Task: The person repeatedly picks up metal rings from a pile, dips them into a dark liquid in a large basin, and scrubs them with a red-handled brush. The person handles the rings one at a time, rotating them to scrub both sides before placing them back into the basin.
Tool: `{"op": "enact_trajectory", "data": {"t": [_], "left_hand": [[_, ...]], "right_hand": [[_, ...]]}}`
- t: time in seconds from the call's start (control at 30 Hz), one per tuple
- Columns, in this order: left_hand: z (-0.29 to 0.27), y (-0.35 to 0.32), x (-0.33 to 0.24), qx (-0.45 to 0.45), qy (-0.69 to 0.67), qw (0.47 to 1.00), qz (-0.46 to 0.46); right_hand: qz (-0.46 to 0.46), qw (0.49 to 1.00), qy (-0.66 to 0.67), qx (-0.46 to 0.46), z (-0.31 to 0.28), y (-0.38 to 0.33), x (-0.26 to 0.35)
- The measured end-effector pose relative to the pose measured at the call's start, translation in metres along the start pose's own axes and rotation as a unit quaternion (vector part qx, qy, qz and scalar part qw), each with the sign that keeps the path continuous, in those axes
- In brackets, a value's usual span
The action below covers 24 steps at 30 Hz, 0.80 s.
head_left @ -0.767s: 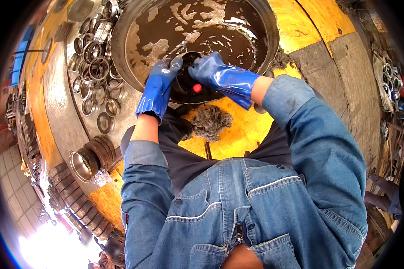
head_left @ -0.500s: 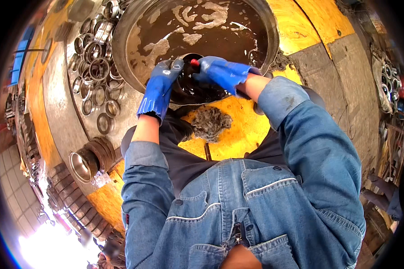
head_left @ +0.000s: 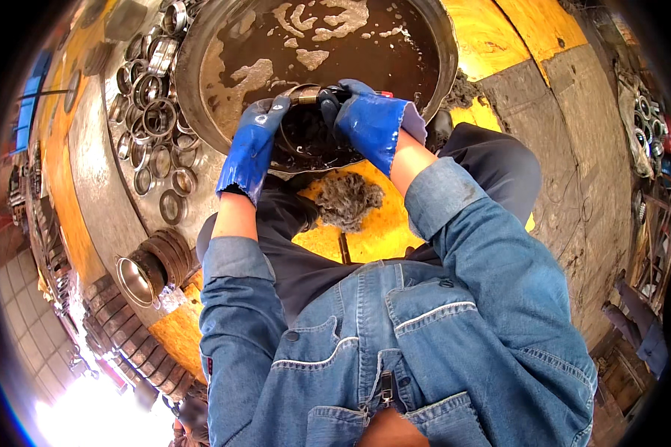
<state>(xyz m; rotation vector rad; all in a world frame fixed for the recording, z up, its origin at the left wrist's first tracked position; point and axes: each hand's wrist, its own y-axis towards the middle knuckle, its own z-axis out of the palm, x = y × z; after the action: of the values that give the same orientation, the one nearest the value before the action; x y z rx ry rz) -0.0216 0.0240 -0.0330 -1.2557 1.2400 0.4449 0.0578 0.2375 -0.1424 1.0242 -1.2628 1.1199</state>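
Note:
Both my hands wear blue rubber gloves at the near rim of a wide metal basin [head_left: 184, 82] of dark brown liquid. My left hand [head_left: 255, 141] grips the left side of a wet metal ring [head_left: 303, 95], held tilted over the liquid. Its upper edge shines and its lower part looks dark. My right hand [head_left: 369, 119] is closed at the ring's right side, its dark wet fingertips against it. A small red end [head_left: 386, 94] of a tool shows beyond that hand; the rest of the tool is hidden.
Many loose metal rings [head_left: 159, 119] lie on the metal sheet left of the basin. A stack of larger rings [head_left: 138, 279] sits nearer me. Between my legs is a grey clump of fibres [head_left: 348, 201] on a yellow board [head_left: 328, 246]. More rings [head_left: 643, 123] are at far right.
My right hand has turned and its forearm has swung inward. The red end has gone from the hand's left side to its right. The ring's shiny upper edge now shows between the gloves.

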Motion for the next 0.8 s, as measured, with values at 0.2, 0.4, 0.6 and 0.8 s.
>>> {"op": "enact_trajectory", "data": {"t": [0.2, 0.4, 0.6, 0.8], "left_hand": [[-0.019, -0.012, 0.011, -0.022, -0.031, 0.999, -0.035], [-0.018, -0.017, 0.013, 0.021, -0.083, 0.996, -0.001], [-0.018, -0.010, 0.010, 0.017, -0.007, 0.999, -0.026], [-0.013, -0.017, 0.003, 0.005, -0.026, 1.000, -0.005]], "right_hand": [[0.411, 0.878, 0.219, -0.109, 0.056, 0.011, 0.096], [0.224, 0.950, -0.032, 0.217, 0.020, -0.012, 0.133], [0.121, 0.867, -0.415, 0.249, 0.045, 0.014, 0.141], [-0.018, 0.628, -0.677, 0.383, 0.062, 0.013, 0.144]]}}
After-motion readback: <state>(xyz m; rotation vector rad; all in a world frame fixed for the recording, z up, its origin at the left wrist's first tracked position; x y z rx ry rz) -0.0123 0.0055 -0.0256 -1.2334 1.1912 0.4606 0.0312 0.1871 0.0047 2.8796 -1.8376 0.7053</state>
